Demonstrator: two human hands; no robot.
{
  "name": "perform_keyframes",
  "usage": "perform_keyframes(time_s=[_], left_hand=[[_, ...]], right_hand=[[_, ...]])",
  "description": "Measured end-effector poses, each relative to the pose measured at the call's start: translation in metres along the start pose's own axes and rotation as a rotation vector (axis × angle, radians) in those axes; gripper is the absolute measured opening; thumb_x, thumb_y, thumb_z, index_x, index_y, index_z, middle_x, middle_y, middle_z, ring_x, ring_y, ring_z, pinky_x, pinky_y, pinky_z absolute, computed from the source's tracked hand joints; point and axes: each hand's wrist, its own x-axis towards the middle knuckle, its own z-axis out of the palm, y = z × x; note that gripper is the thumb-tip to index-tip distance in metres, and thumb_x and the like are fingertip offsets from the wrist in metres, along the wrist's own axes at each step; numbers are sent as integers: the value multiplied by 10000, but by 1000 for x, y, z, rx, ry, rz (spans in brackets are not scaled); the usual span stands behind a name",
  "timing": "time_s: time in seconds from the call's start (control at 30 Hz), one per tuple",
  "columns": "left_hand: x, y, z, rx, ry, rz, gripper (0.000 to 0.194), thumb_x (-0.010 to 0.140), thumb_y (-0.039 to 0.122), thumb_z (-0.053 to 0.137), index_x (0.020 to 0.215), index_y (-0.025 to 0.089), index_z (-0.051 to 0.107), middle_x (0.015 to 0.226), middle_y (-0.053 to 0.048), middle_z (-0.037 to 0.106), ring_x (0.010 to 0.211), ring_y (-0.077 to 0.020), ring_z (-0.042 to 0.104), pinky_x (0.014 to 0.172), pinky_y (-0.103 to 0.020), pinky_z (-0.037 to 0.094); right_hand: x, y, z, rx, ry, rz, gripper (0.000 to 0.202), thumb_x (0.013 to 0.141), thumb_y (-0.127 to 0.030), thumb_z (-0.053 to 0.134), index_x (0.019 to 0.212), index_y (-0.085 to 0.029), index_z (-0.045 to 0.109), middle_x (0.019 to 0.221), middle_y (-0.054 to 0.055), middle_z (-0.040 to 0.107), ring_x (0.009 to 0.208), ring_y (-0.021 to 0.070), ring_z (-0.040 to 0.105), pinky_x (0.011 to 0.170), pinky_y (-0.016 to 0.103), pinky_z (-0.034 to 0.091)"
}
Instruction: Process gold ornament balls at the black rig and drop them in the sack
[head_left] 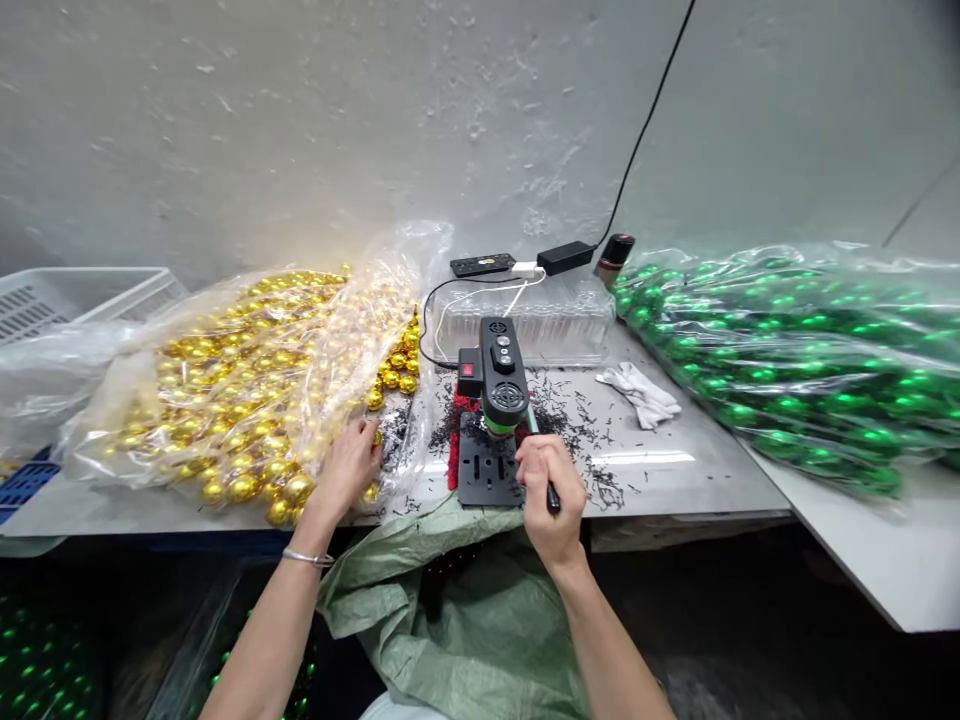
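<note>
My right hand (pixel 553 490) is wrapped round the black lever handle (pixel 553 498) of a small black press-like device (pixel 504 375) at the middle of the table. Under the device's head lies a slotted black base plate (pixel 487 475). To the left, my left hand (pixel 352 462) rests at the edge of a clear plastic bag of shiny gold balls (pixel 244 487), its fingers bent among a few of them. What those fingers hold, if anything, is hidden.
Small black bits (pixel 600 440) litter the table (pixel 697 490). A white glove (pixel 641 393) and bagged green balls (pixel 787 350) lie right. Behind the device stands a clear box (pixel 555 320) with cables. A white basket (pixel 97 280) is far left; green sacking (pixel 465 620) hangs in front.
</note>
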Motion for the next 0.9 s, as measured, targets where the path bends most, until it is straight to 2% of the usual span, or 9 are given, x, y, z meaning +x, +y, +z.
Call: perform_keyframes(time_s=[0.1,0.2,0.3,0.37,0.43,0.53,0.73,0.9], left_hand=[[0,11,-6,-403,21,-128,390,866,346,579,1209,162,609,955,-89,678,839,-242,638,773,-344,499],[-8,35,-2,-1010,-30,-306,423,809,440,654,1122,156,642,855,-44,675,666,-174,641,591,-255,486],[-22,63,8,-1558,-157,-456,386,748,307,735,1093,158,644,901,-37,684,744,-159,688,599,-213,519],[-32,79,15,-1773,-247,-527,408,729,190,744,1122,163,636,890,-34,695,792,-153,701,645,-202,544],[-40,91,20,-1875,-300,-563,448,727,142,743,1159,159,627,867,-32,702,767,-135,699,634,-186,547],[-47,102,25,-1926,-304,-581,446,738,168,755,1167,151,631,862,-30,711,668,-104,679,573,-166,531],[-49,114,25,-1993,-307,-710,304,819,123,655,1122,125,637,922,-90,742,682,-117,692,605,-189,564],[-46,117,26,-2044,-261,-824,112,866,77,594,960,92,653,863,-106,738,637,-100,671,592,-173,569]], right_hand=[[0,0,1,-4,6,0,267,932,-89,395,700,-205,456,727,14,508,704,138,527,622,281,417],[-1,1,1,-1,11,1,267,929,-87,395,699,-207,457,717,14,506,712,143,532,624,284,419],[-1,0,1,4,7,1,269,927,-80,391,700,-206,461,713,13,509,707,141,531,624,283,418],[0,-1,0,-1,1,7,271,928,-83,389,698,-205,465,708,14,511,704,142,534,620,284,418],[0,-2,0,-12,-3,12,271,929,-89,388,697,-205,468,706,15,513,702,144,539,617,284,420],[0,-3,-1,-23,-4,13,268,929,-90,387,699,-204,465,719,18,521,709,142,546,621,281,426],[-1,-1,-2,-7,-16,10,264,924,-72,395,707,-205,467,701,11,510,727,144,555,643,281,442],[-1,0,-4,-16,-25,10,260,924,-97,405,701,-204,485,708,19,531,702,149,554,627,293,445]])
